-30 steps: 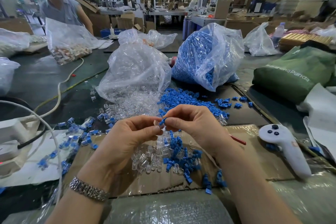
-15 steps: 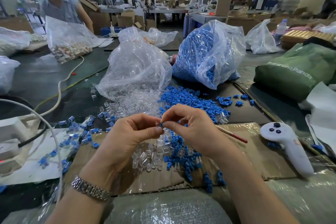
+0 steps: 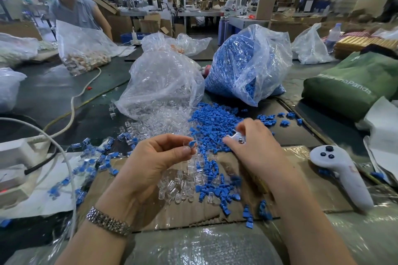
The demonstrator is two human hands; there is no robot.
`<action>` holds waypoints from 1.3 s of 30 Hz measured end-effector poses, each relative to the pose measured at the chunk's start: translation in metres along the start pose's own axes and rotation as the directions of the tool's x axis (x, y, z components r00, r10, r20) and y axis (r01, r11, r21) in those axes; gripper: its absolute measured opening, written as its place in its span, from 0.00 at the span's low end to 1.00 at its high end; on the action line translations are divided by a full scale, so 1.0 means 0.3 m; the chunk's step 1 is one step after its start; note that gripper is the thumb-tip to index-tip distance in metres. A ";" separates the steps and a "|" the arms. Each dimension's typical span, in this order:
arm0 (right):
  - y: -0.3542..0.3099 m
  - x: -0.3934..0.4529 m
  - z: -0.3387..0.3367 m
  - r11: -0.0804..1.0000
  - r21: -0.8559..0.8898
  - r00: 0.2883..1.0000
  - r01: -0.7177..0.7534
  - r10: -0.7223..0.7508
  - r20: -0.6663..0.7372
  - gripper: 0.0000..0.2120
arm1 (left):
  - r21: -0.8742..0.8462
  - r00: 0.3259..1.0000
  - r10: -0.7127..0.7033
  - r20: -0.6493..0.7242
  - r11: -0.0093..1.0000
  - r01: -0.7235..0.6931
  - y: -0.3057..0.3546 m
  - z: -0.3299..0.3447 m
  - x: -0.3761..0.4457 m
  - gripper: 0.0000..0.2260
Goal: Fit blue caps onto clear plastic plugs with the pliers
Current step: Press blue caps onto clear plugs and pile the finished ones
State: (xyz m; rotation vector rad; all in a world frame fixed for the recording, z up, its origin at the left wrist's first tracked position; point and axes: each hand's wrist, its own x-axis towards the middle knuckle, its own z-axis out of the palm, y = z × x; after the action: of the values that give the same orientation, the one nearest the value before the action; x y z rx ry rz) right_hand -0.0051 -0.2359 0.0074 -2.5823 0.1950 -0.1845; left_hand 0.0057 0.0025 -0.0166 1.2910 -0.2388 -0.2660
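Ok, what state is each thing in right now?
Left hand: pinches a blue-capped clear plug.
Right hand: grips small metal pliers above the loose blue caps.
Clear plastic bag of plugs: open, spilling.
Clear bag of blue caps: open, spilling.
White handheld controller: lying untouched.

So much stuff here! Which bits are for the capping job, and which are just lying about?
For the job:
left hand pinching a capped plug
right hand gripping a metal tool
blue caps
clear plugs

Lying about:
white controller
green bag
white cable
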 end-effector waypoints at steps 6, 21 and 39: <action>0.046 0.011 0.009 0.896 -0.408 0.963 -0.174 0.241 0.118 0.26 | -0.159 1.000 -0.006 -0.011 0.987 0.004 0.002 -0.010 0.010 0.14; -0.050 -0.041 -0.087 0.772 0.579 0.744 -0.263 -0.220 0.631 0.14 | -0.234 0.984 -0.007 -0.178 0.971 -0.036 0.012 -0.017 0.019 0.11; -0.114 -0.075 -0.047 0.827 0.546 0.688 -0.138 -0.316 0.653 0.10 | 0.133 0.976 0.116 -0.187 0.987 -0.092 0.020 0.016 -0.005 0.13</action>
State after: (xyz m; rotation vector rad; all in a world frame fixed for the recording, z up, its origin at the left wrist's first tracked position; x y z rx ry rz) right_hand -0.0261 -0.2101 0.0354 -1.8743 -0.2647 0.6675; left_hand 0.0032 0.0002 -0.0094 1.4120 -0.1577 -0.0350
